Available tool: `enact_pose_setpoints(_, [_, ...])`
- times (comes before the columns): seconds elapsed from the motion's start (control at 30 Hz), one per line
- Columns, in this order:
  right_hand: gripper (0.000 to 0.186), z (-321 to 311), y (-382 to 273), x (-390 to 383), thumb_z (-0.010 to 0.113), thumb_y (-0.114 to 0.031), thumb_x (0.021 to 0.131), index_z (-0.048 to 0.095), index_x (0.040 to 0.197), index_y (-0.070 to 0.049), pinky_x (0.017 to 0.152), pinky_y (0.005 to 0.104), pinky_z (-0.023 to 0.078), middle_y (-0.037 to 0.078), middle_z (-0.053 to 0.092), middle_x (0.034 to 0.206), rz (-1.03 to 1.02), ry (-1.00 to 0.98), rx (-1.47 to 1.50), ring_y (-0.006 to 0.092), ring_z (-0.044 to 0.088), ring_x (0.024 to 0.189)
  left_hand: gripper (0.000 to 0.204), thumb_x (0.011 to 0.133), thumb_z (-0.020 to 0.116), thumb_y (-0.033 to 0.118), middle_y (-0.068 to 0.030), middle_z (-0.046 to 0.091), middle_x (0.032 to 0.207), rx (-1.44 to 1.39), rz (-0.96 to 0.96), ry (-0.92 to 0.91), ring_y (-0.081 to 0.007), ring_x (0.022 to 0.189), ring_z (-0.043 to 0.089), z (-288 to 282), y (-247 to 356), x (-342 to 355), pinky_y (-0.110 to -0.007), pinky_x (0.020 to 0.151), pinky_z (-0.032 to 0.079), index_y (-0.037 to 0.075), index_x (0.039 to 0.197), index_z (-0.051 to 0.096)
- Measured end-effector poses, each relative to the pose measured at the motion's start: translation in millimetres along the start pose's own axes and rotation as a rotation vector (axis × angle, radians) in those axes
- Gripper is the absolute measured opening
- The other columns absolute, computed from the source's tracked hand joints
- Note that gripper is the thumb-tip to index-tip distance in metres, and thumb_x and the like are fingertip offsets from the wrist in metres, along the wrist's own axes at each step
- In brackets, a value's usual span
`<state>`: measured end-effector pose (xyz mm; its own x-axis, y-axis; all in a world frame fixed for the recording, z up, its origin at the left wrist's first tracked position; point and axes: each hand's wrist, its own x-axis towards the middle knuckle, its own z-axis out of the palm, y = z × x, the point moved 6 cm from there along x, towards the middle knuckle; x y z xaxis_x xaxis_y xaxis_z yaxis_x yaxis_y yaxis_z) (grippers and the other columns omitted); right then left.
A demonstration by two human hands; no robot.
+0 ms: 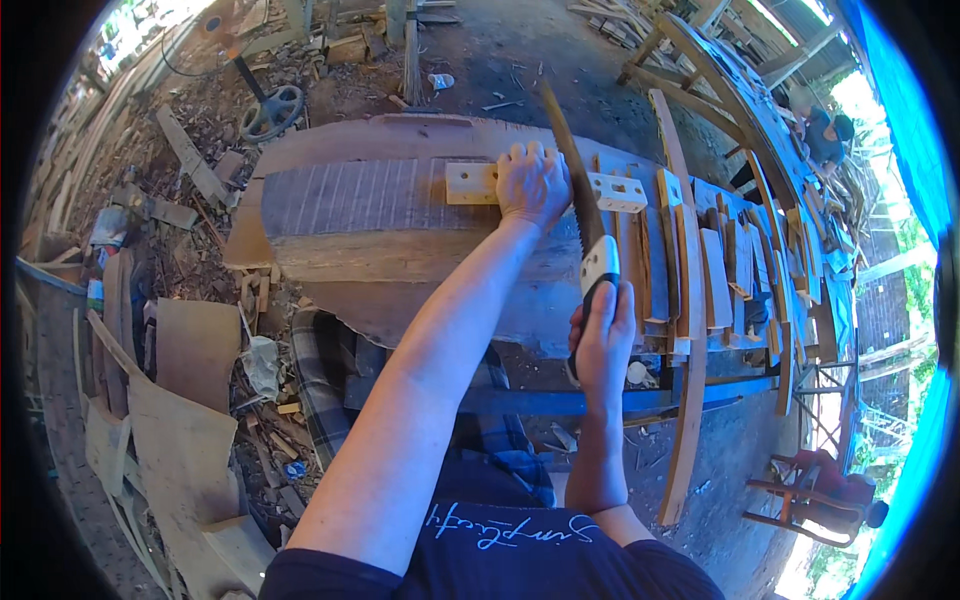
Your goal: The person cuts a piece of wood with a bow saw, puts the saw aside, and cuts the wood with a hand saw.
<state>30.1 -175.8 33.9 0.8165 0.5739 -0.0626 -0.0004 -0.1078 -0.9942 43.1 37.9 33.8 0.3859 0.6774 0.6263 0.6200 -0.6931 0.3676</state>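
A pale wooden block [470,185] with drilled holes lies crosswise on a thick plank. My left hand [535,186] is closed over its middle and presses it down. The block's right end, with round holes and a square one, shows beyond the blade. My right hand [604,335] grips a handsaw [600,262] by its white and black handle. Its long, browned blade points away from me and crosses the block just right of my left hand. Whether the teeth have cut into the wood I cannot tell.
The thick plank [400,255] rests on a wide wooden board [330,140]. Several timber strips [712,275] stand at the right, with a long batten [688,400] jutting toward me. Scrap sheets [185,450] lie at the left. A person [828,138] is at the far right.
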Motion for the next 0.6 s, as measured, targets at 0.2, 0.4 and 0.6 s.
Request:
enact_pose_setpoints(0.2, [0.026, -9, 3, -6, 0.043, -0.034, 0.102, 0.045, 0.096, -0.009, 0.046, 0.0235, 0.040, 0.001, 0.049, 0.065, -0.122, -0.066, -0.126, 0.0097, 0.047, 0.050, 0.021, 0.084, 0.055, 0.025, -0.0095, 0.063, 0.082, -0.006, 0.014, -0.039, -0.0267, 0.082, 0.059, -2, -4, 3, -0.041, 0.073, 0.045, 0.011, 0.074, 0.066])
enact_pose_setpoints(0.4, [0.030, -17, -44, 21, 0.046, -0.039, 0.100, 0.043, 0.108, -0.010, 0.046, 0.0230, 0.041, 0.003, 0.050, 0.072, 0.166, -0.230, 0.238, 0.0065, 0.047, 0.052, 0.021, 0.084, 0.056, 0.026, -0.0083, 0.063, 0.084, 0.018, 0.043, 0.054, -0.0264, 0.086, 0.059, -7, 4, 0, -0.040, 0.074, 0.045, 0.011, 0.074, 0.066])
enact_pose_setpoints(0.6, [0.029, -13, -55, 49, 0.043, -0.031, 0.102, 0.043, 0.122, -0.010, 0.044, 0.0214, 0.041, 0.002, 0.050, 0.071, 0.025, -0.312, -0.178, 0.0056, 0.046, 0.051, 0.021, 0.084, 0.055, 0.026, -0.0086, 0.063, 0.084, 0.002, -0.007, -0.027, -0.0269, 0.085, 0.059, -11, 4, 0, -0.042, 0.073, 0.045, 0.011, 0.074, 0.066])
